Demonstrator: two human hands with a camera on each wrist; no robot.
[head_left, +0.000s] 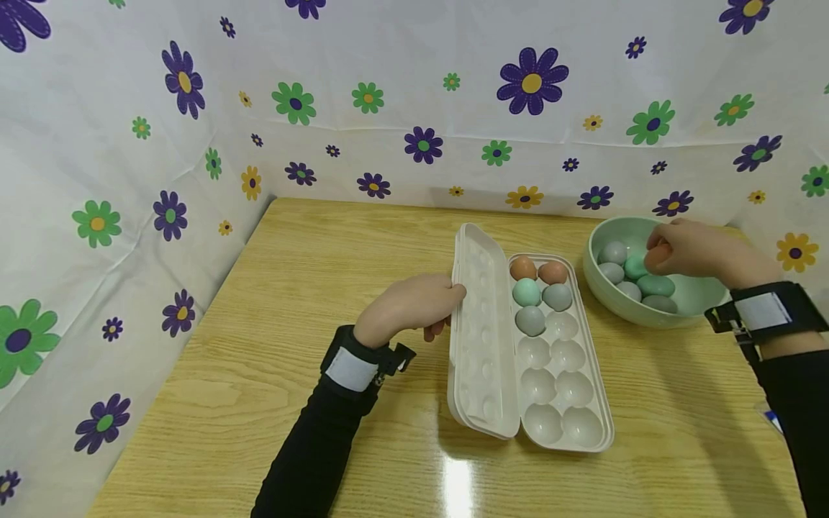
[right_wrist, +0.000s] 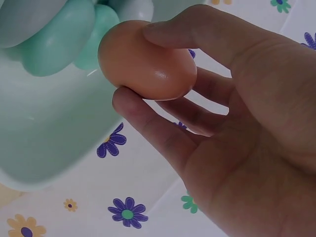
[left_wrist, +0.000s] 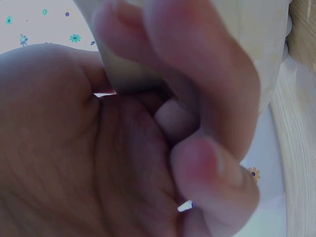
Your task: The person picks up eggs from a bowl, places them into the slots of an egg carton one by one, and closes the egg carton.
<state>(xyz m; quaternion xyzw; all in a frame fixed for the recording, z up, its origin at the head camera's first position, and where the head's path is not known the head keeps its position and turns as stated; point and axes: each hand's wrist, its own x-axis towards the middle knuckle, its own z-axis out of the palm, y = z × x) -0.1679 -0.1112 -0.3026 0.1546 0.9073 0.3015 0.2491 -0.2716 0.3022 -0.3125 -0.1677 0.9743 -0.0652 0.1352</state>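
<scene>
My left hand (head_left: 411, 302) grips the outer edge of the raised lid (head_left: 484, 324) of a cream plastic egg carton (head_left: 544, 424), thumb over the rim; in the left wrist view its curled fingers (left_wrist: 212, 64) fill the picture. Two brown eggs (head_left: 553, 272), a mint egg (head_left: 526, 292) and two grey eggs (head_left: 531, 321) sit in the far cups; the nearer cups are bare. Over a pale green bowl (head_left: 698, 296), my right hand (head_left: 702, 252) pinches a brown egg (right_wrist: 148, 61) between thumb and fingers. Several grey and green eggs (head_left: 656, 286) lie in the bowl.
The wooden table (head_left: 259, 324) carries the carton at its middle and the bowl at the back right. A flower-printed white cloth (head_left: 388, 43) hangs behind and along the left side. A small blue-and-white item (head_left: 771, 417) lies by the right sleeve.
</scene>
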